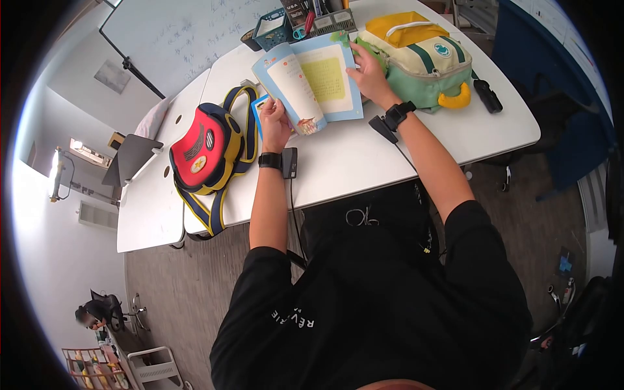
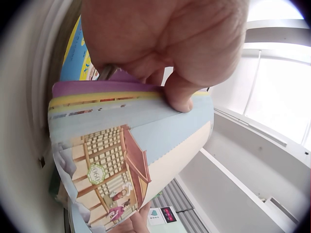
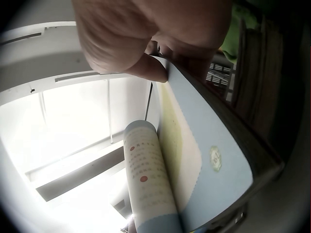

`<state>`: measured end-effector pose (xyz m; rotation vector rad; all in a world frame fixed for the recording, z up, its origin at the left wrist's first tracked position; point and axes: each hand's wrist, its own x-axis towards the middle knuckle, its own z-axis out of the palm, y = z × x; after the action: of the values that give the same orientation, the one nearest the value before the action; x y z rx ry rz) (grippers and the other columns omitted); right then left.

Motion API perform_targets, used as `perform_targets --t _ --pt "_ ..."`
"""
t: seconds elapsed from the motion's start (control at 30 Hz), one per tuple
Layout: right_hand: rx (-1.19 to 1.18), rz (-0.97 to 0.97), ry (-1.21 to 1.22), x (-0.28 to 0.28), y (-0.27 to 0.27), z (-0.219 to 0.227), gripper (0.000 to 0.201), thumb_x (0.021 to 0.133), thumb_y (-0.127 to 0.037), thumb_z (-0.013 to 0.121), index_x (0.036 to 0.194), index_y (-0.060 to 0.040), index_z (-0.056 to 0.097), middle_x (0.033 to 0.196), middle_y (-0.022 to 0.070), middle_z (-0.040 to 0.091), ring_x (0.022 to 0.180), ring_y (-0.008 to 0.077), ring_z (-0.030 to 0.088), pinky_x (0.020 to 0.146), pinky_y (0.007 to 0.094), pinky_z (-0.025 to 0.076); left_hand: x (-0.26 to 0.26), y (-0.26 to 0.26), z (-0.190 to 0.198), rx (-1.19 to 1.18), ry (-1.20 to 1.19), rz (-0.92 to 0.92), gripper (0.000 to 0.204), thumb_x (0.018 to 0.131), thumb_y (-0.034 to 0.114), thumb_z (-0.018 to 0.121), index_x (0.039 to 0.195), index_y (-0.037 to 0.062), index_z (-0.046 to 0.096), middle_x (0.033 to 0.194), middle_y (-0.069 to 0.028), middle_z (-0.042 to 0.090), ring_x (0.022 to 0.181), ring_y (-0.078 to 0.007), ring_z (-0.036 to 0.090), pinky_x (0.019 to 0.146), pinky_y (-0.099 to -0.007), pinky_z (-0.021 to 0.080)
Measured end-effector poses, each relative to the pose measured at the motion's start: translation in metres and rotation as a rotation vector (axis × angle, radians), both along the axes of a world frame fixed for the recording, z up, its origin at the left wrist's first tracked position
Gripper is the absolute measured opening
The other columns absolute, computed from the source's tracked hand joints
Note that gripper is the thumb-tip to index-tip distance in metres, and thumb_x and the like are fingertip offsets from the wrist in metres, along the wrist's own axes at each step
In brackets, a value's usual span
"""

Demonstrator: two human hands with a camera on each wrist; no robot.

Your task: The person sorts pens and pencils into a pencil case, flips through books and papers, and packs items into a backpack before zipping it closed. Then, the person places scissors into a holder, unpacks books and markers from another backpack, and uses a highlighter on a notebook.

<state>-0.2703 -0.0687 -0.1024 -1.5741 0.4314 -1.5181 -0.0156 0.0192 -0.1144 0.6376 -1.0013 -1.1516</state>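
Note:
Above the white table, both hands hold an open illustrated book (image 1: 342, 78) with pale-blue page borders. My left hand (image 1: 275, 125) grips its lower left edge, and the left page (image 1: 294, 81) curls over. In the left wrist view, the thumb (image 2: 180, 94) presses on a page with a drawing of a building. At the upper right edge, my right hand (image 1: 372, 77) pinches the book, its thumb (image 3: 153, 70) lying on the page in the right wrist view. A second blue-and-yellow cover (image 2: 75, 58) shows behind the left hand.
A red, yellow and navy backpack (image 1: 207, 153) lies on the table (image 1: 338, 162) at left. At right sits a green, cream and yellow bag (image 1: 426, 65), with a black object (image 1: 487, 96) beside it. Behind the book stand a teal basket (image 1: 273, 30) and a pen organizer (image 1: 333, 23).

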Motion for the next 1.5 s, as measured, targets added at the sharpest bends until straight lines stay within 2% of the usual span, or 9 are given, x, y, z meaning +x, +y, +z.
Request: perform_targets --t 0.17,0.27,0.37,0.6,0.73,0.87,1.2,1.4,1.5 --pt "0.024 -0.009 0.032 -0.002 0.006 0.002 0.064 0.089 0.011 0.051 0.149 0.0024 0.032 0.127 0.0168 0.062 0.113 0.019 0.061 0.096 0.03 0.049 0.032 -0.019 -0.029 -0.09 -0.045 -0.166 0.027 0.104 0.006 0.043 0.127 -0.0013 0.054 0.117 -0.0112 0.067 0.102 -0.0183 0.067 0.091 -0.0329 0.054" --pt "-0.012 -0.037 0.036 -0.002 0.002 0.001 0.063 0.089 0.01 0.052 0.148 0.0018 0.034 0.126 0.0161 0.062 0.113 0.0187 0.061 0.095 0.0295 0.049 -0.004 0.002 0.0 0.008 0.009 0.034 0.024 0.104 0.006 0.044 0.123 -0.0004 0.056 0.109 -0.0084 0.069 0.093 -0.0154 0.068 0.08 -0.0289 0.055" --pt "-0.025 -0.047 0.012 -0.001 -0.001 0.002 0.06 0.09 0.007 0.053 0.148 0.0006 0.036 0.126 0.0142 0.063 0.112 0.0177 0.061 0.093 0.0289 0.049 0.009 -0.006 -0.009 -0.016 -0.059 -0.023 0.022 0.104 0.007 0.046 0.122 0.0 0.057 0.104 -0.006 0.069 0.088 -0.0133 0.067 0.073 -0.0266 0.054" --pt "0.249 0.108 -0.116 -0.008 0.015 0.012 0.05 0.101 -0.019 0.049 0.148 -0.0041 0.04 0.122 0.0075 0.062 0.105 0.0129 0.06 0.089 0.025 0.048 0.013 -0.005 -0.011 -0.046 -0.039 -0.071 0.025 0.104 0.008 0.046 0.125 -0.0001 0.056 0.105 -0.0071 0.069 0.09 -0.0136 0.067 0.075 -0.0274 0.054" --pt "0.117 0.094 -0.093 -0.006 0.009 0.008 0.051 0.101 -0.023 0.05 0.146 -0.0003 0.041 0.125 0.0085 0.059 0.108 0.0118 0.057 0.093 0.0231 0.044 0.001 0.0 -0.001 -0.006 -0.025 0.0 0.024 0.104 0.008 0.046 0.124 0.0011 0.057 0.11 -0.0079 0.068 0.096 -0.0151 0.067 0.081 -0.0295 0.054" --pt "0.112 0.076 -0.061 -0.006 0.012 0.01 0.055 0.097 -0.01 0.055 0.147 0.0024 0.036 0.126 0.0131 0.061 0.111 0.0147 0.058 0.094 0.0258 0.045 0.02 -0.011 -0.015 -0.04 -0.069 -0.095 0.024 0.104 0.008 0.046 0.125 0.0008 0.056 0.116 -0.0097 0.067 0.103 -0.0177 0.066 0.09 -0.0333 0.053" --pt "-0.008 -0.002 0.012 0.0 0.006 0.002 0.062 0.09 0.008 0.052 0.148 0.0032 0.031 0.128 0.0172 0.06 0.113 0.0197 0.061 0.094 0.0292 0.05 0.002 0.0 -0.005 0.02 0.007 0.027 0.023 0.104 0.01 0.046 0.123 0.0012 0.057 0.113 -0.0091 0.068 0.097 -0.0161 0.067 0.083 -0.0306 0.054" --pt "0.124 0.013 0.026 -0.005 0.018 0.014 0.065 0.088 0.012 0.046 0.15 0.0017 0.029 0.131 0.0197 0.058 0.118 0.0211 0.059 0.095 0.0288 0.049 0.033 -0.023 -0.025 -0.115 -0.044 -0.266 0.025 0.104 0.009 0.045 0.126 0.0005 0.056 0.113 -0.0101 0.068 0.098 -0.0181 0.068 0.083 -0.0313 0.056" --pt "-0.061 -0.015 -0.012 -0.003 0.01 0.011 0.071 0.085 0.013 0.044 0.152 -0.0013 0.027 0.133 0.0214 0.057 0.117 0.0211 0.06 0.095 0.0274 0.05 -0.009 0.002 0.004 0.067 0.01 0.096 0.021 0.104 0.01 0.046 0.12 0.0015 0.057 0.101 -0.0062 0.069 0.077 -0.0118 0.065 0.061 -0.0252 0.049"
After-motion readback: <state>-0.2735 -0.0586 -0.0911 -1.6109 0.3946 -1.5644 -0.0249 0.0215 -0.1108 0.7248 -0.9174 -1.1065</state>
